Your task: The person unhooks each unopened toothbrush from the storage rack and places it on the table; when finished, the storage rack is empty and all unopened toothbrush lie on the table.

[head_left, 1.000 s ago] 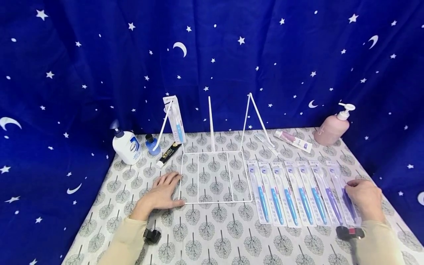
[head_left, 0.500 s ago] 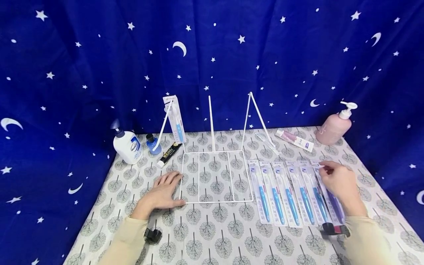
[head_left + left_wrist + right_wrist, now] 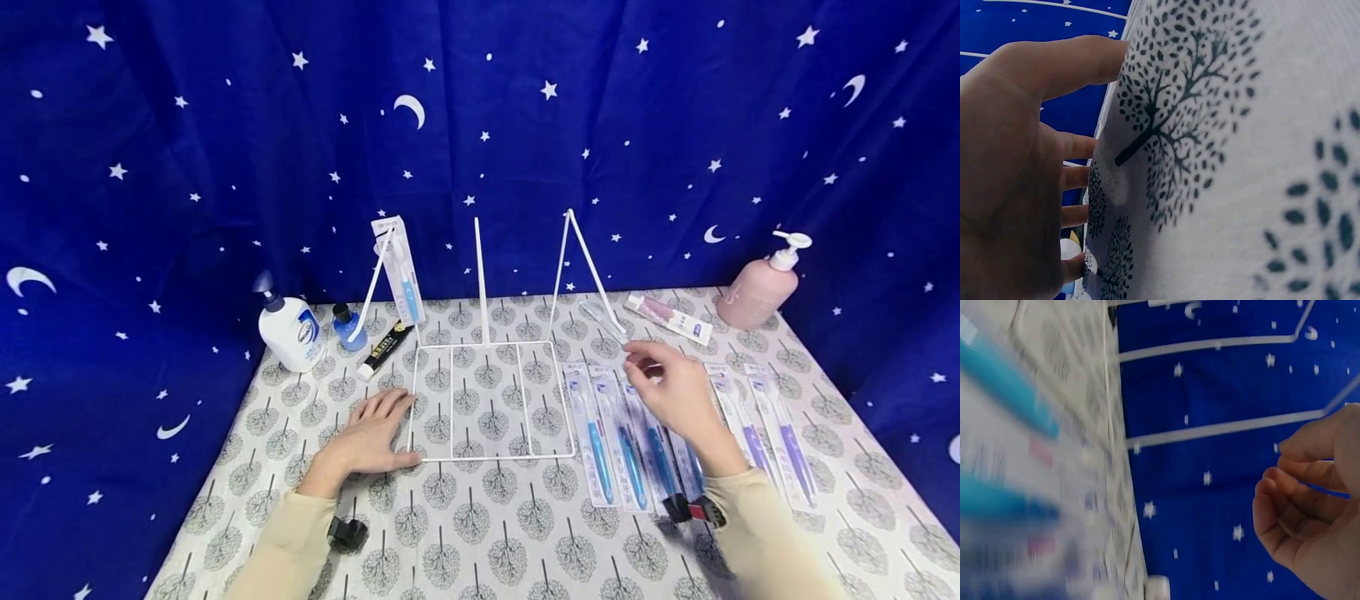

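Note:
My left hand (image 3: 371, 437) rests with spread fingers on the table at the left side of a white wire rack (image 3: 495, 457), thumb at its front corner. In the left wrist view, the left thumb and fingertips (image 3: 1110, 59) meet the tree-print cloth. My right hand (image 3: 675, 396) hovers over a row of packaged toothbrushes, its fingers loosely curled with nothing between them. Blue-handled toothbrushes (image 3: 597, 458) lie left of it, some partly hidden under the hand; two purple-handled toothbrushes (image 3: 797, 454) lie at the right. One packaged toothbrush (image 3: 405, 275) hangs on the rack's left prong.
At the back left stand a white pump bottle (image 3: 292, 337) and a small blue bottle (image 3: 349, 329), with a black toothpaste tube (image 3: 386, 350) beside them. A pink-and-white tube (image 3: 670, 318) and a pink pump bottle (image 3: 759, 292) are at the back right. Behind hangs a blue starry curtain (image 3: 480, 83).
My right hand has moved left along the toothbrush row, from the purple toothbrush at the right end to above the blue ones. My left hand has stayed at the rack.

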The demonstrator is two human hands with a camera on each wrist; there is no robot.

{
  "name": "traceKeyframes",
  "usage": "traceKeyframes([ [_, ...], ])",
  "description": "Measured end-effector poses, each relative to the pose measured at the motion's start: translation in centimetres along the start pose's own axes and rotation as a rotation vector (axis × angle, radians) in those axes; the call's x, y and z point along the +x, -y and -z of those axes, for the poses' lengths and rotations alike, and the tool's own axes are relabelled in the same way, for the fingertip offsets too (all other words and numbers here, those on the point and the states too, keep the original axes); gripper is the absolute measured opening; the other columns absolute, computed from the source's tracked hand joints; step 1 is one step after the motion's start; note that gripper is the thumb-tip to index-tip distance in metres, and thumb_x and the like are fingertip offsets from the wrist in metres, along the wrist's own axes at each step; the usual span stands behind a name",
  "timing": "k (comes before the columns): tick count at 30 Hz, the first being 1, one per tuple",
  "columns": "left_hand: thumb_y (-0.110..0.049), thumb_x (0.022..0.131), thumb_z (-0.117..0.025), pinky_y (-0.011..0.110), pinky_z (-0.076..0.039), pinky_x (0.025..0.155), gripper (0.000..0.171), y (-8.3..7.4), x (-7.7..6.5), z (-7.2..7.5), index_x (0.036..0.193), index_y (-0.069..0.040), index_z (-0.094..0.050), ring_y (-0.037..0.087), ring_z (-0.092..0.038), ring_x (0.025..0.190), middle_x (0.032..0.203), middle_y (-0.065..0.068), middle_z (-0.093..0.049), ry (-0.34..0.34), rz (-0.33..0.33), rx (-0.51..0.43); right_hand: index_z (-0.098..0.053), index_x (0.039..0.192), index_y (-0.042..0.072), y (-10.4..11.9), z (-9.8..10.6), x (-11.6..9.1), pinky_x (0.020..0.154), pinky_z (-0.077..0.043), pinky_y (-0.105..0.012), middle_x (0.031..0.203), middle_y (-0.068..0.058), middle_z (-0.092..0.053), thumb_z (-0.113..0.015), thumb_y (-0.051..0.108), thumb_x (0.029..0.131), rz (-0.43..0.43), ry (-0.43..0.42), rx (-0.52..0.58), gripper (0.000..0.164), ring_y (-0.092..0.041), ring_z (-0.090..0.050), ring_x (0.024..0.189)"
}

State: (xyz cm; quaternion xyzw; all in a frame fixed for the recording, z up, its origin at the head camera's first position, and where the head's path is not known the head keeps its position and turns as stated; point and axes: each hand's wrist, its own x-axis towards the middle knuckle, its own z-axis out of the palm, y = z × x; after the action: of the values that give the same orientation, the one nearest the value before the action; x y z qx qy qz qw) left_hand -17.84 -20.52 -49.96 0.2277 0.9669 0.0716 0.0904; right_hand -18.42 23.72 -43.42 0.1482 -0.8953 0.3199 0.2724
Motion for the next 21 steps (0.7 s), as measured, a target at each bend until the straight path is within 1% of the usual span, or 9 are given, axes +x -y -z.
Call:
traceKeyframes([
  [4,-0.07,0.071,-0.056,0.058,-0.016,0.109,0.1,0.1,0.1,-0.1,0.146,-0.017,-0.019,0.033,-0.017,0.137,0.152,0.008,-0.017,-0.006,0.0,-0.008,-0.066,0.102,0.007,1.9,-2.1,1.1,0.063,-0.054,-0.024,0.08,-0.001,-0.067,-0.067,0.005,0.077,0.049,0.012,0.089,0.025,-0.011,-0.06,0.068],
  [7,-0.069,0.071,-0.056,0.059,-0.015,0.109,0.1,0.2,0.1,-0.3,0.146,-0.017,-0.018,0.033,-0.015,0.137,0.152,0.008,-0.015,0.002,-0.001,-0.017,-0.065,0.104,0.006,3.2,-3.6,2.2,0.066,-0.055,-0.029,0.084,-0.004,-0.068,-0.067,0.006,0.079,0.096,0.021,0.149,0.026,-0.014,-0.061,0.071],
  [10,-0.068,0.071,-0.058,0.06,-0.015,0.108,0.099,0.2,0.2,-0.3,0.146,-0.016,-0.019,0.034,-0.016,0.137,0.152,0.009,-0.016,-0.003,-0.005,-0.027,-0.063,0.107,0.004,4.5,-5.1,3.4,0.067,-0.056,-0.031,0.088,-0.007,-0.068,-0.066,0.007,0.08,0.153,0.035,0.21,0.027,-0.017,-0.063,0.074],
  [13,-0.069,0.071,-0.058,0.059,-0.016,0.108,0.099,0.2,0.1,-0.1,0.146,-0.016,-0.02,0.034,-0.017,0.136,0.151,0.009,-0.018,-0.011,-0.006,-0.015,-0.062,0.109,0.001,5.9,-6.6,4.5,0.068,-0.056,-0.033,0.092,-0.011,-0.067,-0.065,0.007,0.081,0.186,0.053,0.291,0.029,-0.02,-0.063,0.077],
  [17,-0.07,0.071,-0.056,0.058,-0.017,0.108,0.099,0.1,0.1,-0.1,0.146,-0.018,-0.019,0.033,-0.017,0.137,0.152,0.008,-0.018,-0.008,-0.002,0.01,-0.062,0.11,0.003,7.4,-8.7,5.9,0.071,-0.056,-0.032,0.095,-0.01,-0.067,-0.065,0.007,0.082,0.183,0.085,0.382,0.029,-0.018,-0.062,0.081],
  [19,-0.07,0.071,-0.056,0.059,-0.017,0.108,0.099,0.0,0.1,-0.1,0.146,-0.017,-0.02,0.033,-0.018,0.137,0.151,0.008,-0.018,-0.01,-0.003,0.012,-0.062,0.11,0.003,8.1,-9.8,6.5,0.073,-0.056,-0.034,0.095,-0.01,-0.067,-0.065,0.008,0.082,0.176,0.1,0.431,0.028,-0.017,-0.062,0.081],
  [21,-0.07,0.071,-0.056,0.059,-0.017,0.108,0.098,-0.1,0.1,-0.1,0.146,-0.017,-0.02,0.033,-0.018,0.136,0.151,0.008,-0.019,-0.017,-0.004,0.008,-0.062,0.11,0.004,8.7,-10.7,7.1,0.073,-0.055,-0.033,0.094,-0.008,-0.067,-0.064,0.007,0.083,0.169,0.107,0.462,0.028,-0.016,-0.061,0.081],
])
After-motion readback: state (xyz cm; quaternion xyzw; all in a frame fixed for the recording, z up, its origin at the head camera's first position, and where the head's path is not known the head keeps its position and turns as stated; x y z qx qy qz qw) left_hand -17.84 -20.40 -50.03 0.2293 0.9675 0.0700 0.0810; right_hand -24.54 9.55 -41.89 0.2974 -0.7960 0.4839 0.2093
